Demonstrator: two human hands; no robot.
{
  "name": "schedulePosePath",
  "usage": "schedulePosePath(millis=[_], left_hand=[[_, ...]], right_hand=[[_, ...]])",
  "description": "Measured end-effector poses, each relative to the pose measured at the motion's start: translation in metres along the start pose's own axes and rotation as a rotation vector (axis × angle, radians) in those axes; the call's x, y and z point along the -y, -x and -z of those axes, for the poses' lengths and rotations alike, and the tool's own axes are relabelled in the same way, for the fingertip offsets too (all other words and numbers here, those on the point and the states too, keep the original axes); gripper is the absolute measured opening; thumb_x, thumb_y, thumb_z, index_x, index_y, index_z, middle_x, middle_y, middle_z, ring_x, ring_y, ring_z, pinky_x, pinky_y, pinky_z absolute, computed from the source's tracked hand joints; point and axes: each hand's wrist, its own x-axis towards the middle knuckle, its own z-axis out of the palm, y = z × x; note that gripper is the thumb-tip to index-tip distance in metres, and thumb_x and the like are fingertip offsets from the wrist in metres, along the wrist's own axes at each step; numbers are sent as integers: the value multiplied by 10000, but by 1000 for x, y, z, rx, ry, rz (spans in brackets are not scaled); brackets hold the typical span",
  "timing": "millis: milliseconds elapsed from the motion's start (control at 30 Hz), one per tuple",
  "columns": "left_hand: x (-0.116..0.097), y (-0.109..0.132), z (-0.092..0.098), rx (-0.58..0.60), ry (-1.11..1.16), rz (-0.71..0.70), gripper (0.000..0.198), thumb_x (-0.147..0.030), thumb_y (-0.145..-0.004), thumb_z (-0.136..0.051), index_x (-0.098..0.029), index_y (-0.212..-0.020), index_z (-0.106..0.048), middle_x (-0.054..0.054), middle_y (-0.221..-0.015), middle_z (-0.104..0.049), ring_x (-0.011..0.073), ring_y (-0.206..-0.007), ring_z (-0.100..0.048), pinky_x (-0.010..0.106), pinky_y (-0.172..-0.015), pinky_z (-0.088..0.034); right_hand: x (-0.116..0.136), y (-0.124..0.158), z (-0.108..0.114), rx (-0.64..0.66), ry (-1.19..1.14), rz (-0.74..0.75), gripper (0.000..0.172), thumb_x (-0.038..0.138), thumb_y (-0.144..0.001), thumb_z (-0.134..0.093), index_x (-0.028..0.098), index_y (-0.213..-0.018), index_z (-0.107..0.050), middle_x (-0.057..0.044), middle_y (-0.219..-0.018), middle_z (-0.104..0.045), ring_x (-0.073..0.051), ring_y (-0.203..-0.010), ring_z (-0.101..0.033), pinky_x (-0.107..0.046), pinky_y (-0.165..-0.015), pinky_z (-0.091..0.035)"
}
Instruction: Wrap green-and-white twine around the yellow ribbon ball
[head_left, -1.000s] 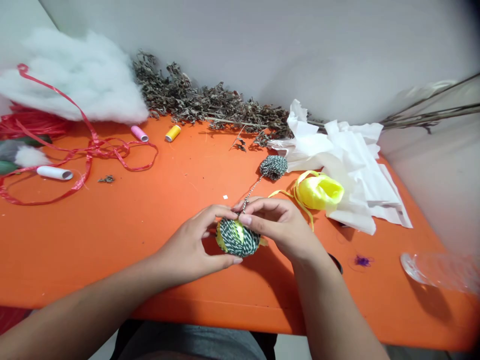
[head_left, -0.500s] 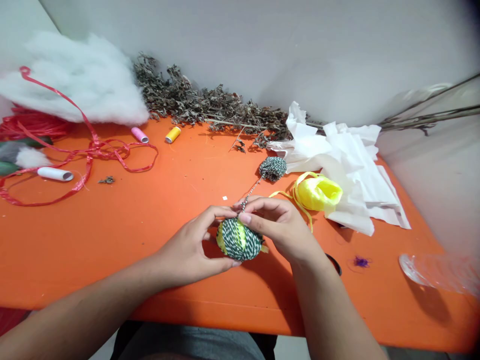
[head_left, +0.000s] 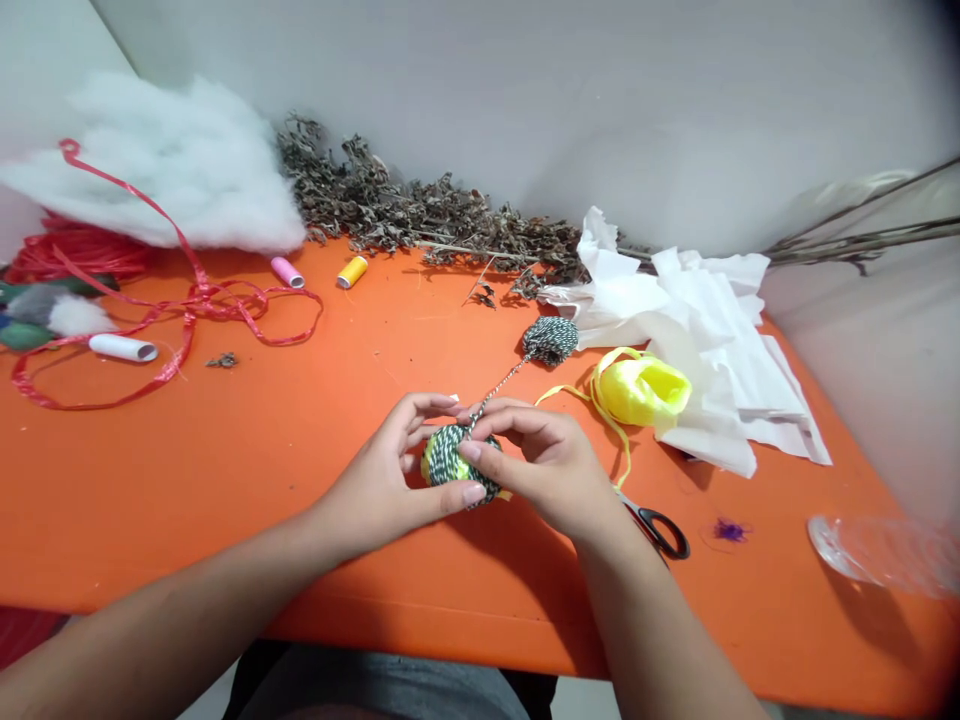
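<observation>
We held the wrapped ball (head_left: 450,462) near the tabletop (head_left: 225,470) front: left fingers (head_left: 442,500) clamped round it, right fingers (head_left: 491,463) pinched on its cord (head_left: 501,385). Our right wrist (head_left: 604,520) partly hid the scissors (head_left: 685,541); yellow ribbon roll (head_left: 637,390) and white paper (head_left: 720,335) lay beyond.

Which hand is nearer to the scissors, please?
Right. The right hand is close beside the scissors; the left hand is farther away, on the wrapped ball's opposite side.

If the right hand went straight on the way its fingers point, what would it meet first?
The right hand would likely meet the cord-wrapped ball first, right at its thumb tip; the left hand lies beyond, though depth there is unclear.
</observation>
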Motion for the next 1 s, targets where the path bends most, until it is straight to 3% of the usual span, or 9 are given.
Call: schedulePosePath(millis=[333,433,533,733,1000], left_hand=[[5,4,1,-8,-128,-157,941,-255,-744,-843,-410,-1485,-282,107,-1540,-385,308,-1371,-506,476,-1095,-462],[5,2,1,-15,-88,-123,994,-239,-714,-861,-404,-1497,-272,117,-1579,-341,319,-1406,-472,474,-1099,-466],[4,-3,1,-31,19,-13,1053,-217,-630,-907,-321,-1484,-300,163,-1551,-400,344,-1422,-459,491,-1124,-449],[3,-7,0,56,224,122,699,-206,-662,-888,-195,-1262,-530,155,-1365,-629,320,-1230,-639,495,-1059,-508],[8,-7,1,52,230,122,638,-201,-676,-889,-207,-1207,-536,105,-1276,-677,268,-1190,-653,409,-999,-533]], right_hand=[[-2,-2,3,-48,-193,-157,114,294,-739,-868,225,-756,-779,-51,-970,-732,-173,-860,-680,-328,-761,-576],[-2,-2,2,-51,-171,-145,106,291,-749,-862,227,-767,-779,-56,-987,-741,-183,-883,-686,-343,-785,-585],[-4,-1,2,-76,-114,-70,86,279,-767,-848,231,-779,-777,-54,-966,-740,-198,-934,-685,-372,-861,-583],[-7,-1,0,-104,-77,-21,67,260,-793,-830,238,-816,-772,-38,-922,-739,-182,-887,-691,-360,-851,-579],[-7,-2,-3,-120,9,35,53,258,-805,-815,231,-825,-774,-43,-907,-733,-181,-876,-691,-354,-839,-587]])
